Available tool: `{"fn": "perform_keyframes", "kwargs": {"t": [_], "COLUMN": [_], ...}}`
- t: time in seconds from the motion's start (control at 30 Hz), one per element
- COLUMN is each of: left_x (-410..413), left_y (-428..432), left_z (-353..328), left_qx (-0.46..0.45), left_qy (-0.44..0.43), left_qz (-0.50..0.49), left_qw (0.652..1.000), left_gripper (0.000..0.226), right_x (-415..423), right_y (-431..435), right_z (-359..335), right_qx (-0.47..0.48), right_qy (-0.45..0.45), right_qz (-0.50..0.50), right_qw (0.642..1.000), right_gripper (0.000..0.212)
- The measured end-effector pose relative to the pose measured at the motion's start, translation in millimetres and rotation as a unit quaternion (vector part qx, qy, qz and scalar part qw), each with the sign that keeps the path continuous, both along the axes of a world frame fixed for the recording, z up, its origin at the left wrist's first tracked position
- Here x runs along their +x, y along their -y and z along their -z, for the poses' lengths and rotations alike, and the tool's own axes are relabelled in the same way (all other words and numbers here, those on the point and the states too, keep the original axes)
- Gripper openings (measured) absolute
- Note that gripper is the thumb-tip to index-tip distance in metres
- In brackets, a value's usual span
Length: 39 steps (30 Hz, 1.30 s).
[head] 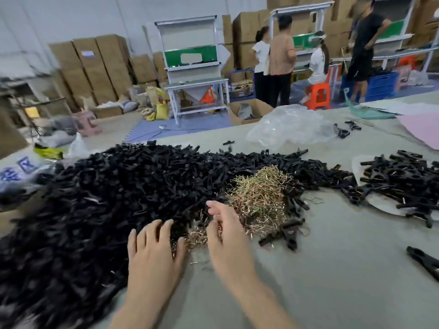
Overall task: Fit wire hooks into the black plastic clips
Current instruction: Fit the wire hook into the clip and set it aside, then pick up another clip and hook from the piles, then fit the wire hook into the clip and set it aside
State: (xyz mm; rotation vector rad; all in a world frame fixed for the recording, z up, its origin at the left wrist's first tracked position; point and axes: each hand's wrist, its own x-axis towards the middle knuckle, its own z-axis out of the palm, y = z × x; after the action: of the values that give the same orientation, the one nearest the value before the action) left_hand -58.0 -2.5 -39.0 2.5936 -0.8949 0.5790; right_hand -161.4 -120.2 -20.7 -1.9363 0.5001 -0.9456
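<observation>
A huge heap of black plastic clips point(107, 198) covers the left and middle of the grey table. A mound of brass-coloured wire hooks point(261, 195) lies against its right side. My left hand point(154, 252) rests flat, fingers spread, on the near edge of the clip heap. My right hand point(228, 236) is curled over the near fringe of the wire hooks, fingertips down among them; whether it holds a hook is hidden by the fingers.
A pale tray point(384, 207) with several assembled clips sits at the right. A lone black clip point(425, 262) lies near the right edge. A crumpled clear plastic bag point(289, 127) lies farther back. Several people stand at workbenches beyond the table.
</observation>
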Motion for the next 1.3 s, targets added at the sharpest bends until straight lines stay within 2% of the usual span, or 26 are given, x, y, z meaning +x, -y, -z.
{"fn": "perform_keyframes", "kwargs": {"t": [0.13,0.3,0.4,0.53,0.63,0.73,0.9,1.03,1.13,1.23,1.3], "left_x": [18,39,49,54,53,53,50,46,47,49,49], "left_y": [-8,4,6,6,5,3,3,7,6,2,2], "left_z": [4,3,6,11,11,9,4,3,8,9,8], "left_qx": [0.017,0.044,0.044,0.008,-0.007,-0.039,-0.131,-0.155,-0.119,-0.055,-0.054], "left_qy": [-0.038,-0.007,0.042,0.074,0.057,0.046,0.018,0.020,0.016,-0.007,-0.032], "left_qz": [-0.021,-0.015,0.000,0.018,0.033,0.048,0.100,0.163,0.144,0.080,0.073], "left_qw": [0.999,0.999,0.998,0.997,0.998,0.997,0.986,0.974,0.982,0.995,0.995], "left_gripper": [0.065,0.057,0.049,0.022,0.023,0.023,0.034,0.048,0.050,0.055,0.053], "right_x": [32,53,61,61,59,58,57,54,52,52,52], "right_y": [-10,6,11,15,16,15,12,9,11,17,19], "right_z": [12,19,25,26,24,21,16,14,16,19,22], "right_qx": [-0.189,-0.291,-0.296,-0.297,-0.279,-0.266,-0.241,-0.153,-0.183,-0.226,-0.247], "right_qy": [-0.101,-0.198,-0.252,-0.230,-0.213,-0.210,-0.131,-0.055,-0.088,-0.168,-0.206], "right_qz": [0.035,0.083,0.066,0.064,0.044,0.026,0.020,-0.035,-0.018,0.022,0.033], "right_qw": [0.976,0.932,0.919,0.925,0.935,0.940,0.962,0.986,0.979,0.959,0.946], "right_gripper": [0.038,0.042,0.042,0.026,0.013,0.010,0.017,0.029,0.027,0.028,0.029]}}
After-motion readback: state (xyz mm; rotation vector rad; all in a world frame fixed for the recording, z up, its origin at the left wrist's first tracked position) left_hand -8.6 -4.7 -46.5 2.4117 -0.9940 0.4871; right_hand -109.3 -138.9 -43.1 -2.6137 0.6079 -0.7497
